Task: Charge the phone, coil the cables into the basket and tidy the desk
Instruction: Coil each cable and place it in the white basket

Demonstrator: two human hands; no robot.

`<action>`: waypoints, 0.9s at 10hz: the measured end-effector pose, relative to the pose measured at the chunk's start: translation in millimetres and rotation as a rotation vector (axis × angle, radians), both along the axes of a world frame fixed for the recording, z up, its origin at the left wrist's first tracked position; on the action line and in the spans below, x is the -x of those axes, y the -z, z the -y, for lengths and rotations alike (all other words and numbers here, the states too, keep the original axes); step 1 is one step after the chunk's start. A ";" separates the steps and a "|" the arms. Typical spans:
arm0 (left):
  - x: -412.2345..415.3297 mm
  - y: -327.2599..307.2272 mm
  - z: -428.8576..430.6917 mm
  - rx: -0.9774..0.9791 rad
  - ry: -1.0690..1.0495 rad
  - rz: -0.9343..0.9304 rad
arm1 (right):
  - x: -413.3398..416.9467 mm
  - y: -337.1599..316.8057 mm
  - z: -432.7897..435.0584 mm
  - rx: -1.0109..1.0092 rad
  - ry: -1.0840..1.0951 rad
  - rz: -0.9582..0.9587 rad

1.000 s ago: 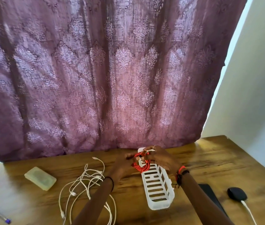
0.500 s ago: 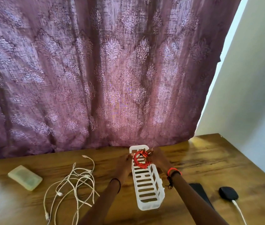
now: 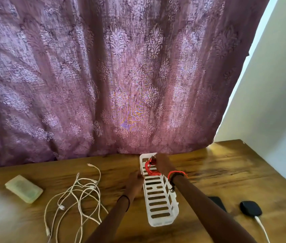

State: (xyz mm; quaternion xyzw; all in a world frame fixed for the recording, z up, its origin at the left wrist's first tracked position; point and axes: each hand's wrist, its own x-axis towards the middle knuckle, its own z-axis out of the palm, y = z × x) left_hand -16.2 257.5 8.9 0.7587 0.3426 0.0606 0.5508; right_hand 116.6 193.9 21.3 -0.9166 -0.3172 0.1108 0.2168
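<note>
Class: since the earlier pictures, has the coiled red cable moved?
Yes. The coiled red cable has gone down into the far end of the white slotted plastic basket; earlier it was held above the basket's left rim.

Nothing readable shows on the basket [image 3: 163,223], the red cable [image 3: 149,170] or the pale case [image 3: 23,188].

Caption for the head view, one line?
Right hand holds coiled red cable inside white basket, left hand beside it; white cables lie loose.

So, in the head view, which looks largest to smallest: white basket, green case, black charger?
1. White basket
2. Green case
3. Black charger, smallest even though nearer the camera
</note>
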 end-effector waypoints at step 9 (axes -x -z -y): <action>3.2 10.7 -9.9 0.105 -0.003 0.013 | 3.9 4.6 -14.2 -0.181 0.142 -0.134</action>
